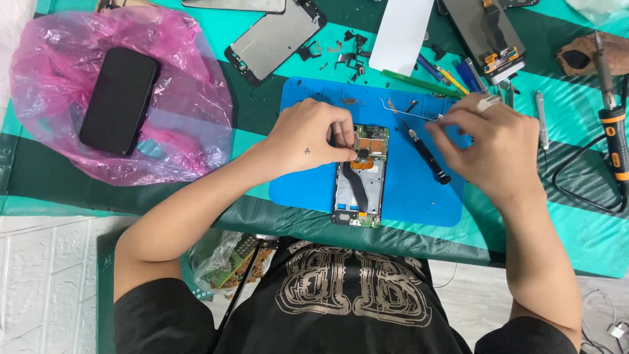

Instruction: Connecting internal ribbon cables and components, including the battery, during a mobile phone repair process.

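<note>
The left hand (pixel 313 134) is curled, its fingertips pinched on the upper end of the opened phone (pixel 360 176), which lies on the blue mat (pixel 419 196) directly between the two hands; the right hand (pixel 493 147) is half closed over the mat's right part, seemingly gripping thin tweezers (pixel 409 113), though I cannot tell how firmly; a black screwdriver (pixel 426 155) lies just left of it. The risks, as I judge them: a slip of the pinching fingers could tear the dark flex ribbon on the board; the loose small parts beyond the hands could be swept off by a wrist; the soldering iron (pixel 616 131) right of the right hand could burn a careless reach. The desk (pixel 590 229) wears a green striped cover; a black phone (pixel 120 99) on a pink bag (pixel 190 111) sits well left of the left hand; pale floor shows below.
</note>
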